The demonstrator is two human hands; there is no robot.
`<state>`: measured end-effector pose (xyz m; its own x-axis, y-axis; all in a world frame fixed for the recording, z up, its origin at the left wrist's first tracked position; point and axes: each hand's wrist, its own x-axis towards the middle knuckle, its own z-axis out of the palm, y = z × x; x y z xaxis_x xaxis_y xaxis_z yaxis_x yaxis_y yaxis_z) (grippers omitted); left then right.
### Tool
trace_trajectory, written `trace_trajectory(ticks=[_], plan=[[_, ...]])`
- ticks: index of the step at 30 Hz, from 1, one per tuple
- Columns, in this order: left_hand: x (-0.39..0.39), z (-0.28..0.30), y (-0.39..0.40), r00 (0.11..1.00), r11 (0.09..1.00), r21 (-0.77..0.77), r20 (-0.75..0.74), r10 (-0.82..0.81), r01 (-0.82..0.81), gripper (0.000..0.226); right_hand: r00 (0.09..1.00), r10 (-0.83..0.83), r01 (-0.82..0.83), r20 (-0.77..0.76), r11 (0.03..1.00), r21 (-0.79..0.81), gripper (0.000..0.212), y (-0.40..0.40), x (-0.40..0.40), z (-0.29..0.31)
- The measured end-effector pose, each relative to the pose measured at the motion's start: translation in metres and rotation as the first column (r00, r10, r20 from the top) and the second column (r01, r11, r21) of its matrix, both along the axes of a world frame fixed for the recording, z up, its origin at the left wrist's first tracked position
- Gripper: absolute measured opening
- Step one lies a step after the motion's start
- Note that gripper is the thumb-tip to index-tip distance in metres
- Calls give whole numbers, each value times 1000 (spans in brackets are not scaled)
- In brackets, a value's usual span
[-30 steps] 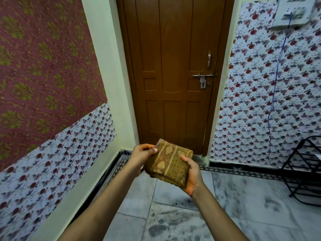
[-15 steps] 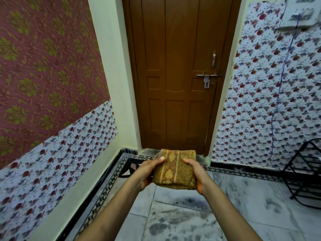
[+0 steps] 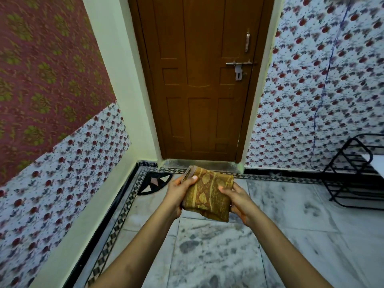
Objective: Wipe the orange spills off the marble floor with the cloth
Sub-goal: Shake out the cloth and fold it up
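Observation:
A folded brown cloth [image 3: 207, 193] with a golden leaf pattern is held in front of me, above the floor. My left hand [image 3: 178, 191] grips its left edge, thumb on top. My right hand [image 3: 239, 199] holds its right side from below, thumb on the cloth. The white and grey marble floor [image 3: 218, 250] lies beneath, with dark grey veins. No orange spill shows in the part of the floor I see.
A shut brown wooden door [image 3: 199, 80] with a latch stands straight ahead. Patterned walls close in on the left and right. A black metal rack [image 3: 357, 173] stands at the right on the floor. A black patterned border [image 3: 124, 206] runs along the wall.
The view has tilted down, showing more floor. Both hands have lowered the cloth slightly and kept hold of it.

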<state>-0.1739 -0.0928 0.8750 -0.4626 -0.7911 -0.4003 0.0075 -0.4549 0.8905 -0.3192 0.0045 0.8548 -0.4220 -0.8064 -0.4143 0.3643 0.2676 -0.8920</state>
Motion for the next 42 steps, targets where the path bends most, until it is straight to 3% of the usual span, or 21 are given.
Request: trace_trajectory(ticks=[2,7,11,17,30,34,39,42], plan=[[3,-10,1,1000,1000,10,16,22,-23,21,1000,7,-7,3,1000,14,34,5,4,-6],[6,-41,2,998,996,79,43,48,-51,20,991,-120,118,65,993,29,10,17,9,-24],[-14,-52,11,997,993,113,69,35,-43,28,981,-185,183,52,982,49,9,28,-2,-31],[-67,-47,35,995,994,110,94,8,-18,23,968,-249,247,41,968,47,19,51,-51,-38],[-292,-30,168,994,995,94,96,-48,39,12,944,-329,329,1,944,-17,30,184,-268,-31],[-368,-36,202,990,989,106,86,-112,102,22,915,-404,403,-23,915,-26,20,226,-332,-28],[-468,-48,228,975,975,120,99,-199,187,32,855,-518,518,-24,855,11,29,260,-419,-41],[-524,-57,231,967,967,125,102,-234,221,32,838,-545,546,-24,838,5,18,266,-471,-50]])
